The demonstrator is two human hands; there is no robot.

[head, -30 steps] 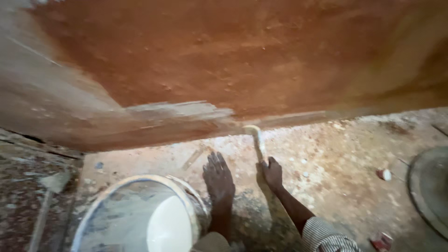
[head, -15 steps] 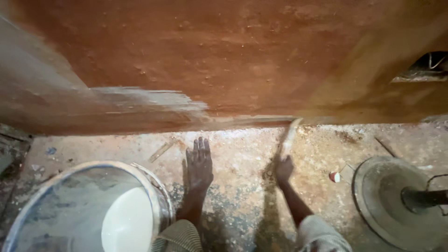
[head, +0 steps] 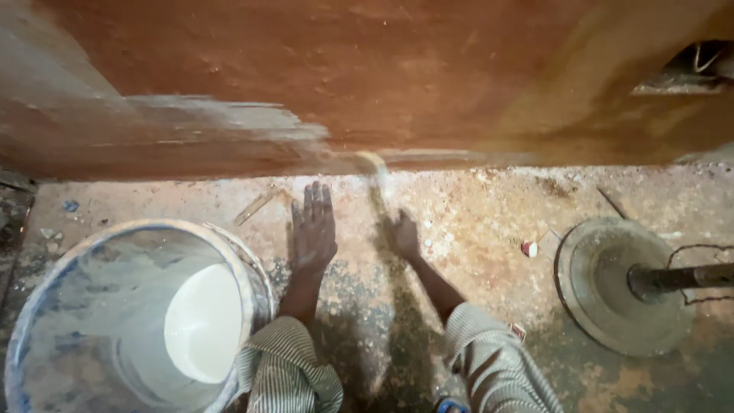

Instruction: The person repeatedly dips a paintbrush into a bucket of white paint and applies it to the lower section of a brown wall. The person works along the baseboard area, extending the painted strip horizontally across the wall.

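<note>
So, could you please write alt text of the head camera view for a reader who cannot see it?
A person's right hand holds a brush at the foot of a reddish-brown wall, while the left hand lies flat on the speckled floor. A bucket of white paint stands at the left, a round metal stand base at the right.
</note>
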